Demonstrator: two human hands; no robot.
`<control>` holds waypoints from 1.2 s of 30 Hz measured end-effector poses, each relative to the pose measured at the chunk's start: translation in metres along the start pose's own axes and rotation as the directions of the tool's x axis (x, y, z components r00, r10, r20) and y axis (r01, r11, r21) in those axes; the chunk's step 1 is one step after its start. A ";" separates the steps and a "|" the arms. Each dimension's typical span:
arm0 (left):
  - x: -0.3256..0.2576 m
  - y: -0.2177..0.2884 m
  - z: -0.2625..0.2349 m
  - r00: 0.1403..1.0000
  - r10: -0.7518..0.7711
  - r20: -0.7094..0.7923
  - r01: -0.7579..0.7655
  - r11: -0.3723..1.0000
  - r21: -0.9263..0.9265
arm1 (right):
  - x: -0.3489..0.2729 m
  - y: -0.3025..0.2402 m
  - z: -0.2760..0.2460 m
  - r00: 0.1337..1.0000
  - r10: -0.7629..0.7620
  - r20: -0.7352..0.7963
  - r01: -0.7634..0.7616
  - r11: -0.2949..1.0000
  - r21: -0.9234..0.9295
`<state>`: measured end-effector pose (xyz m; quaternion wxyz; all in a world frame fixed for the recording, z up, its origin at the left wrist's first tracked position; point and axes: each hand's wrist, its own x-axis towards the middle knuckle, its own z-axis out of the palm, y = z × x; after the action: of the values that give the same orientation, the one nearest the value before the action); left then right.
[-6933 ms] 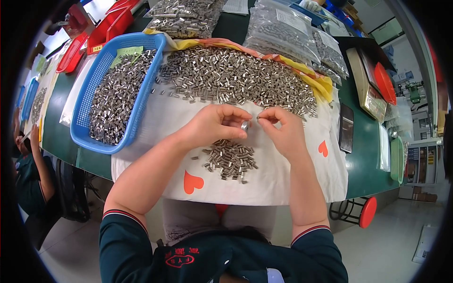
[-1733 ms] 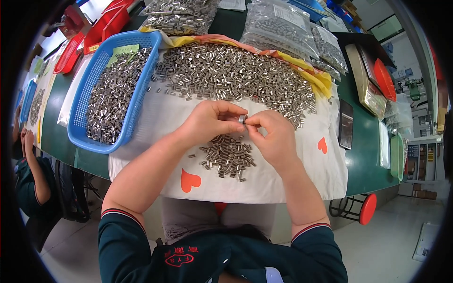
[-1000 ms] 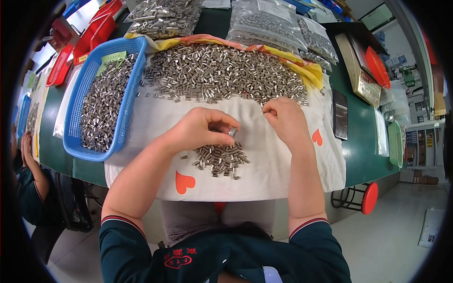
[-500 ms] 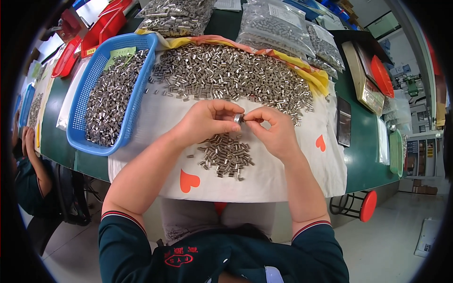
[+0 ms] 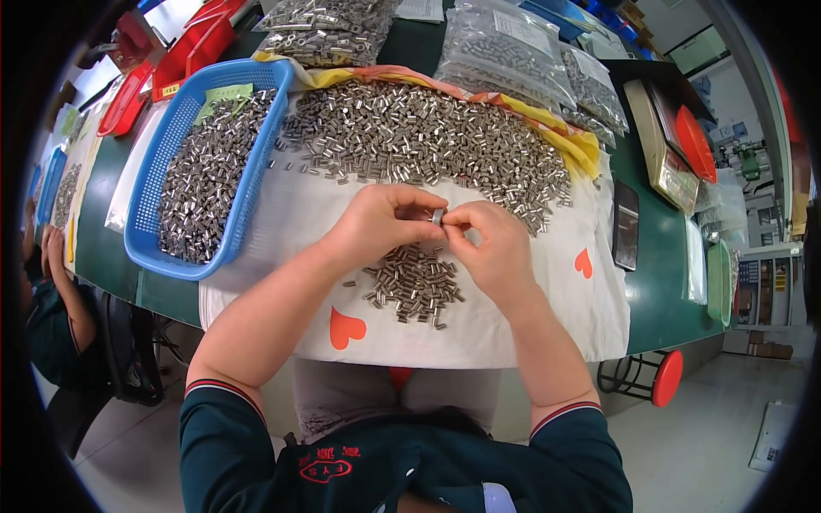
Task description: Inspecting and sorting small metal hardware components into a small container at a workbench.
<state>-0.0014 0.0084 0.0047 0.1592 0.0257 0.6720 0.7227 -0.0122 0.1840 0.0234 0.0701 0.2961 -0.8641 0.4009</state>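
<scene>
Between the thumb and fingers of my left hand (image 5: 376, 224) is a small shiny metal ring-like piece (image 5: 437, 217). Right up against that piece, my right hand (image 5: 496, 248) has its thumb and fingertips pinched together; whatever they hold is hidden. Just below both hands lies a small heap of short metal sleeves (image 5: 413, 286) on the white cloth (image 5: 556, 321). Beyond the hands spreads a much larger pile of similar metal sleeves (image 5: 428, 128).
At left, a blue plastic basket (image 5: 135, 218) holds more metal sleeves. Behind the big pile sit clear bags of metal parts (image 5: 505, 51) and a bunched yellow cloth (image 5: 581, 154). A dark phone (image 5: 625, 224) lies at right; a red stool (image 5: 667, 379) stands below. Another person (image 5: 64, 291) sits at far left.
My right fingers have shifted slightly and press closer against the metal piece. My left hand keeps its hold with little movement; the whole view has moved a touch.
</scene>
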 end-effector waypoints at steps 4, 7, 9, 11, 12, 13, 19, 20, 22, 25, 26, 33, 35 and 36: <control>-0.001 0.001 0.000 0.998 0.019 0.064 -0.019 1.000 0.000 | 0.006 0.003 -0.018 0.962 0.182 0.206 -0.227 0.948 0.222; -0.003 0.001 0.001 0.995 0.021 0.099 -0.028 0.997 0.068 | 0.008 0.005 -0.020 0.943 0.238 0.232 -0.278 0.948 0.156; -0.004 -0.001 -0.003 0.994 0.027 0.110 -0.038 0.995 0.094 | 0.009 0.017 -0.029 0.956 0.256 0.140 -0.277 0.948 0.158; -0.004 -0.002 -0.003 0.974 0.048 0.223 -0.107 0.959 0.262 | 0.010 0.031 -0.040 0.956 0.278 0.089 -0.276 0.960 -0.040; -0.004 -0.001 -0.003 0.973 0.049 0.227 -0.109 0.959 0.260 | 0.011 0.036 -0.042 0.957 0.286 0.038 -0.270 0.934 -0.233; -0.005 0.001 -0.003 0.969 0.044 0.242 -0.110 0.957 0.269 | 0.011 0.038 -0.040 0.956 0.290 0.036 -0.274 0.933 -0.233; -0.005 -0.002 -0.004 0.970 0.026 0.243 -0.067 0.984 0.163 | 0.008 0.041 -0.030 0.974 0.222 0.049 -0.186 0.902 -0.390; -0.004 -0.002 -0.004 0.970 0.029 0.243 -0.064 0.988 0.140 | 0.008 0.041 -0.029 0.979 0.194 0.065 -0.155 0.910 -0.386; -0.003 0.001 -0.004 0.973 0.018 0.228 -0.045 0.992 0.116 | 0.008 0.038 -0.026 0.983 0.165 0.080 -0.123 0.917 -0.380; -0.001 -0.001 -0.006 0.983 0.007 0.183 -0.012 1.000 0.026 | 0.009 0.021 -0.020 0.986 0.148 0.075 -0.116 0.937 -0.328; 0.000 -0.003 -0.007 0.989 0.008 0.150 -0.002 0.999 -0.039 | 0.009 0.011 -0.021 0.963 0.246 0.113 -0.239 0.968 -0.076; 0.002 -0.004 -0.005 0.992 0.046 0.116 -0.030 0.991 -0.131 | 0.005 0.001 -0.012 0.985 0.132 0.114 -0.155 0.962 0.226; 0.002 -0.006 -0.006 0.994 0.038 0.104 -0.023 0.989 -0.146 | 0.005 -0.001 -0.010 0.983 0.145 0.112 -0.166 0.963 0.211; 0.002 -0.006 -0.005 0.994 0.038 0.102 -0.023 0.989 -0.146 | 0.004 -0.002 -0.009 0.981 0.161 0.109 -0.180 0.964 0.194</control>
<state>-0.0038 0.0041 -0.0016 0.1842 0.0621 0.6080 0.7698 -0.0155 0.1878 0.0324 -0.0349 0.2444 -0.8434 0.4773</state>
